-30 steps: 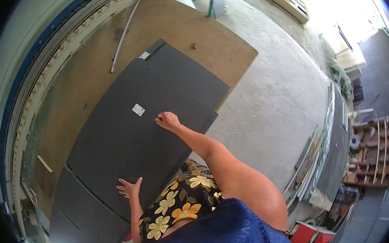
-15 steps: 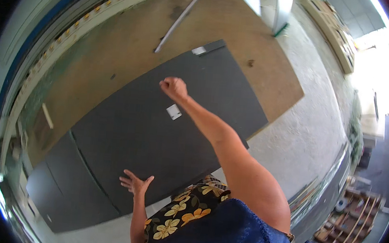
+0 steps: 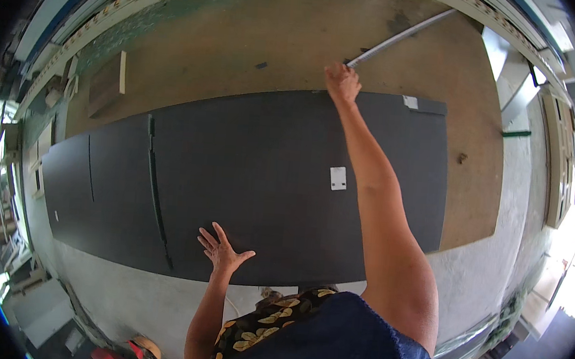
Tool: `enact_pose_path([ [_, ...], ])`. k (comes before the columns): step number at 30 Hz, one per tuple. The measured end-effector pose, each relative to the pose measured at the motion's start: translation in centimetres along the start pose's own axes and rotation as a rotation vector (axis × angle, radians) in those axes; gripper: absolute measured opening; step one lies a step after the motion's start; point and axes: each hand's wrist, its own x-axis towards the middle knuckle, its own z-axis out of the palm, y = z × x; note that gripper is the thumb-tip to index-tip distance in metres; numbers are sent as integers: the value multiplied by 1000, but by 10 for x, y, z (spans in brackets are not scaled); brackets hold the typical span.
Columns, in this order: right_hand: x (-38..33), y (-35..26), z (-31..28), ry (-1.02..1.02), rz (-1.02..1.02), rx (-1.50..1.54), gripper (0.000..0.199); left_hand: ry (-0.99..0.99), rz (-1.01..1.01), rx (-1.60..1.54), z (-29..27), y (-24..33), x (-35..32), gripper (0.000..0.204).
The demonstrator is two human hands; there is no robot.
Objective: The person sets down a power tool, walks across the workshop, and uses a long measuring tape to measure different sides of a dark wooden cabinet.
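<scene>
A large dark grey panel (image 3: pixel 254 177) lies flat across a brown work surface. My left hand (image 3: pixel 223 254) is over its near part with fingers and thumb spread, holding nothing. Stretched out at the panel's far edge, my right hand (image 3: pixel 343 84) has its fingers loosely bent and apart, with no object visible in them. Just beyond these fingers is the near end of a long pale metal strip (image 3: pixel 400 36); whether they touch it cannot be made out. A small white label (image 3: pixel 338 179) sits on the panel, left of my right forearm.
Brown board (image 3: pixel 278 37) shows beyond the panel. A thin dark strip (image 3: pixel 155 189) crosses the panel's left part, and a pale label (image 3: pixel 410 103) marks its far right corner. A small wooden piece (image 3: pixel 123 72) lies at the far left. Long pale timber (image 3: pixel 556 160) stands at the right.
The view has turned, so the panel lies more level across it. My right hand has gone from a fist over the panel to its far edge, fingers loosened. My left hand stays spread.
</scene>
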Motion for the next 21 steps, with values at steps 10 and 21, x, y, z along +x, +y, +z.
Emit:
enact_pose_path([
  [10, 71, 34, 48, -272, 346, -115, 60, 25, 18, -13, -1, -1, 2, 146],
  [21, 83, 40, 49, -376, 380, -180, 71, -9, -12, -8, -1, 8, 0, 146],
])
